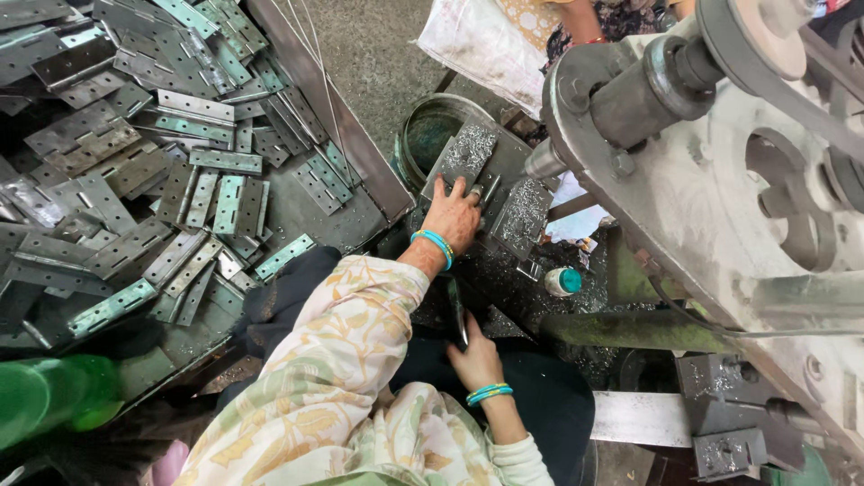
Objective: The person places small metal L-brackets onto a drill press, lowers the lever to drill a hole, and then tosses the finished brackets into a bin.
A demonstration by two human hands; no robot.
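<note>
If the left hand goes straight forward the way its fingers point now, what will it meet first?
Most likely the flat metal plate covered with shavings, just beyond the left hand. The round green tin lies further on. Depth is unclear.

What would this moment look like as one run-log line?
left hand: pressing a hinge plate on the machine bed | right hand: holding a flat metal piece | hinge pile: left

The left hand (453, 216) reaches forward, palm down, fingers spread (bangles at the wrist); the right hand (474, 360), near the lap, pinches shut.

Soft daylight, sharp, slight wide-angle distortion
</note>
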